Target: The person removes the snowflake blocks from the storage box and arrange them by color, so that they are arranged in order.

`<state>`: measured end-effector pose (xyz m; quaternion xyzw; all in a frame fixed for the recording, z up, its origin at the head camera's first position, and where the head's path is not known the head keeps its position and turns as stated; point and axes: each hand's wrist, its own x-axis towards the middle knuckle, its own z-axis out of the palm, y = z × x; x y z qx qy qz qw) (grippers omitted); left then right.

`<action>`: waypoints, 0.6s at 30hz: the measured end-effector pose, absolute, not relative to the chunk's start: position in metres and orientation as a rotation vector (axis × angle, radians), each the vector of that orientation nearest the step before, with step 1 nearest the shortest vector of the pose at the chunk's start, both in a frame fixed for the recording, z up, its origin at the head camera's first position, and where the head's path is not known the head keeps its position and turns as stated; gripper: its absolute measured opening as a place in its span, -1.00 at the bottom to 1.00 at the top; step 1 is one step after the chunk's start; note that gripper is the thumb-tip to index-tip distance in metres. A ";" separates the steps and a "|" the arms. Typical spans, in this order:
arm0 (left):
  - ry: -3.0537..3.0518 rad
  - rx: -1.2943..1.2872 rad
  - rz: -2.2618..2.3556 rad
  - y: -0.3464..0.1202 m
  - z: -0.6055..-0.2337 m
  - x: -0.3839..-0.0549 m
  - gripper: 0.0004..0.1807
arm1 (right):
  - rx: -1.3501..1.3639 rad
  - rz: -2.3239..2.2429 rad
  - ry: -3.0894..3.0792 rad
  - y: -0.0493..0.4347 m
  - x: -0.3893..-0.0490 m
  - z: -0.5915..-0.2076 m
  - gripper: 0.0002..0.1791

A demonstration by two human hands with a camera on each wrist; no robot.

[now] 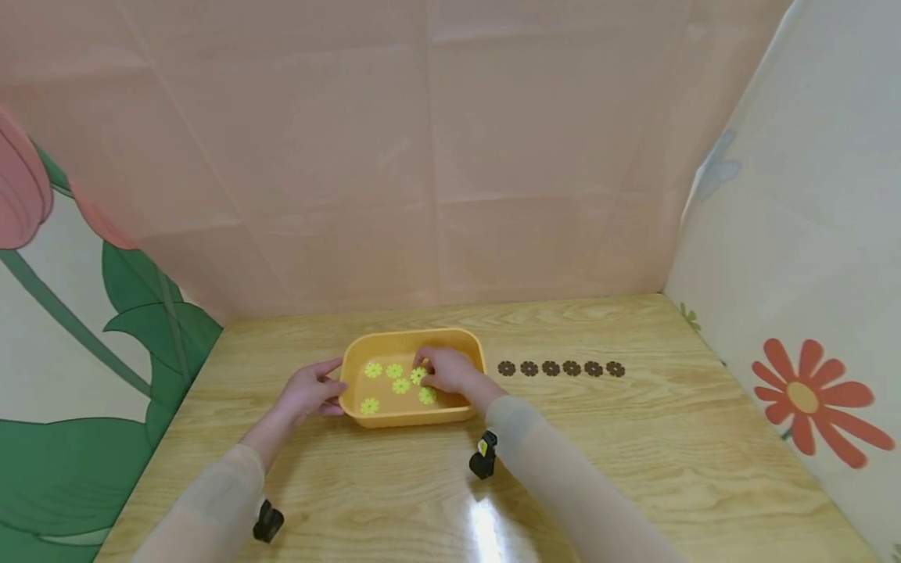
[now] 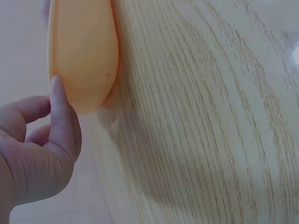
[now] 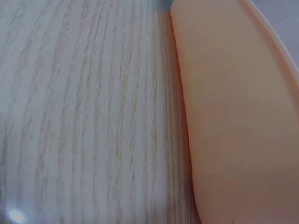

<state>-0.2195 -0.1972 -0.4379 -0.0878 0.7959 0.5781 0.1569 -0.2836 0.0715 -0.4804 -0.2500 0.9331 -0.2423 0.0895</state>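
Observation:
In the head view a yellow-orange plastic basin [image 1: 411, 421] sits on the table, with several yellow flower-shaped pieces [image 1: 373, 370] scattered inside. My left hand [image 1: 310, 391] holds the basin's left end; in the left wrist view its fingers [image 2: 60, 109] lie against the outer wall near the rim. Reaching over the near right side, my right hand [image 1: 448, 371] is inside the basin, its curled fingers pinching one yellow flower piece [image 1: 418, 376]. The right wrist view shows only the basin's outer side [image 3: 238, 121] and wood grain; the hand is out of that view.
Right of the basin, several dark brown flower-shaped pieces [image 1: 551, 368] lie in a straight row on the wooden table [image 1: 366, 493]. A pinkish sheet [image 1: 429, 172] hangs behind, and flower-printed panels [image 1: 788, 313] stand at both sides.

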 end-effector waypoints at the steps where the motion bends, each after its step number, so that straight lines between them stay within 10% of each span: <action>1: 2.278 -0.253 1.655 -0.197 -0.438 -0.220 -0.31 | -0.741 -0.731 2.773 0.072 -0.284 -0.480 -0.74; 18: 2.271 -0.235 1.661 -0.196 -0.436 -0.220 -0.32 | -0.886 -1.216 2.669 0.101 -0.268 -0.454 -0.74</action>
